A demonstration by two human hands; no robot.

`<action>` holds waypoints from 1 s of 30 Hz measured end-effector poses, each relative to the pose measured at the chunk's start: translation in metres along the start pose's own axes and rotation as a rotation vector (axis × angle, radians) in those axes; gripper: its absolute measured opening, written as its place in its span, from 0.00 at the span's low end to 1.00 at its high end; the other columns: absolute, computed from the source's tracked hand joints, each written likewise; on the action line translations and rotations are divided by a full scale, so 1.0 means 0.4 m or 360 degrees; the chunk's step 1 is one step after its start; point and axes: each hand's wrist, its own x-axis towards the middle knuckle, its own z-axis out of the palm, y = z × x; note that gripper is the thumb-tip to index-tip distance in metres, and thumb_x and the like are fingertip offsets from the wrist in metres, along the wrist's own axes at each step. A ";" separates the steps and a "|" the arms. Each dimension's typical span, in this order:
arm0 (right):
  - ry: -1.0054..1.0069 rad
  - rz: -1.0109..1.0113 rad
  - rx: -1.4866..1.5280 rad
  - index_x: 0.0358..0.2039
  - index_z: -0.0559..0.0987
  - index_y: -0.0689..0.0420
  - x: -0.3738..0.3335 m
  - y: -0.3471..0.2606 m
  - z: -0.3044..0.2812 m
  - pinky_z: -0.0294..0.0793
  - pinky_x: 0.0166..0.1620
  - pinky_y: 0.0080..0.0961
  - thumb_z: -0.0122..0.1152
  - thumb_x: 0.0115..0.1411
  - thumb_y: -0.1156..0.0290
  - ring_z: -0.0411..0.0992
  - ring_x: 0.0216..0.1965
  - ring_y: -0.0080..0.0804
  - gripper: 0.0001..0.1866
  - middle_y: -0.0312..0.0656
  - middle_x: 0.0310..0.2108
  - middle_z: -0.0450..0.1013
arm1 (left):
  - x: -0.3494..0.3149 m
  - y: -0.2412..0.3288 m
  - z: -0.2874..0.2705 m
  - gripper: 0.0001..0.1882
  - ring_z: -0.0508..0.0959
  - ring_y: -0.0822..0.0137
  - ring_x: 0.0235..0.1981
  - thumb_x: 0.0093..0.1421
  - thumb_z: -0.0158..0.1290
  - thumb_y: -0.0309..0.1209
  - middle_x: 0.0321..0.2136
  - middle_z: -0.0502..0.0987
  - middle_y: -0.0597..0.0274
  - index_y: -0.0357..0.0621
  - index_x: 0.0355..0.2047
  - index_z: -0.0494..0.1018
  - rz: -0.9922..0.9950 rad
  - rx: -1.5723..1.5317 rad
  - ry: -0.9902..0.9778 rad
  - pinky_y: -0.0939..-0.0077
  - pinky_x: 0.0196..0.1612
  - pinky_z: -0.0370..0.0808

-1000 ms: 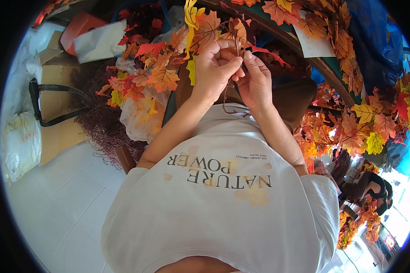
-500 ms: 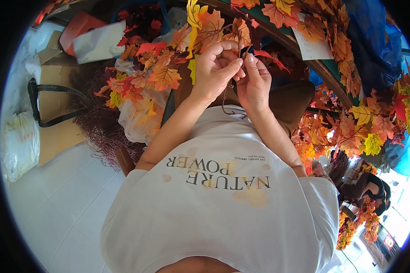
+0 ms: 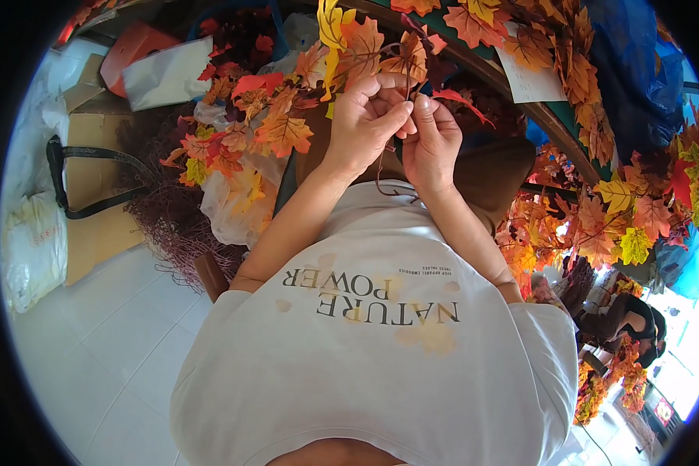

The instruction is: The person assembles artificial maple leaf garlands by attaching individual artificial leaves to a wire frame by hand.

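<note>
Brown stem [image 3: 379, 169], thin and curved, hangs from the raised hands down to the white shirt [image 3: 349, 373], the largest thing here. Next, the left hand [image 3: 365, 128], fingers curled, grasps the stem; the right hand [image 3: 433, 146] seems to pinch it too, though fingers partly hide the spot. Smaller, an orange leaf [image 3: 361, 45] is just beyond the left hand.

The stem [image 3: 378, 172] is brown, the leaves [image 3: 284, 133] orange, red and yellow with darker veins — the shirt [image 3: 349, 380] white with dark lettering and tan blotches — the trousers [image 3: 497, 172] brown, the twigs [image 3: 175, 211] purplish, the cardboard [image 3: 101, 241] tan.
</note>
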 end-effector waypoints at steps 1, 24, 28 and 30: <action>0.0005 0.0002 -0.0002 0.30 0.74 0.62 -0.001 0.000 0.001 0.68 0.26 0.17 0.55 0.61 0.71 0.65 0.21 0.20 0.08 0.35 0.21 0.69 | -0.001 0.000 0.000 0.13 0.74 0.75 0.23 0.56 0.50 0.18 0.26 0.73 0.63 0.33 0.43 0.68 0.0001 -0.0001 0.0001 0.85 0.26 0.70; 0.0046 -0.0089 -0.0129 0.27 0.74 0.61 0.004 0.028 -0.018 0.67 0.24 0.16 0.55 0.60 0.71 0.67 0.19 0.20 0.08 0.35 0.19 0.70 | 0.000 -0.016 0.001 0.13 0.71 0.80 0.22 0.56 0.50 0.18 0.25 0.73 0.66 0.32 0.43 0.69 0.0001 0.0074 0.0054 0.87 0.26 0.69; -0.0009 -0.0102 -0.0064 0.29 0.75 0.63 0.002 0.020 -0.018 0.69 0.26 0.17 0.55 0.60 0.72 0.66 0.20 0.20 0.07 0.35 0.20 0.69 | 0.002 -0.009 0.003 0.13 0.72 0.77 0.22 0.56 0.50 0.19 0.25 0.71 0.67 0.34 0.43 0.68 -0.0009 0.0095 0.0005 0.86 0.25 0.69; -0.0049 -0.0109 -0.0038 0.29 0.75 0.63 0.001 0.014 -0.011 0.69 0.26 0.17 0.56 0.60 0.73 0.66 0.20 0.20 0.07 0.35 0.20 0.69 | 0.001 -0.005 0.002 0.12 0.73 0.76 0.22 0.56 0.50 0.19 0.25 0.71 0.66 0.35 0.42 0.68 0.0012 0.0101 0.0016 0.86 0.25 0.70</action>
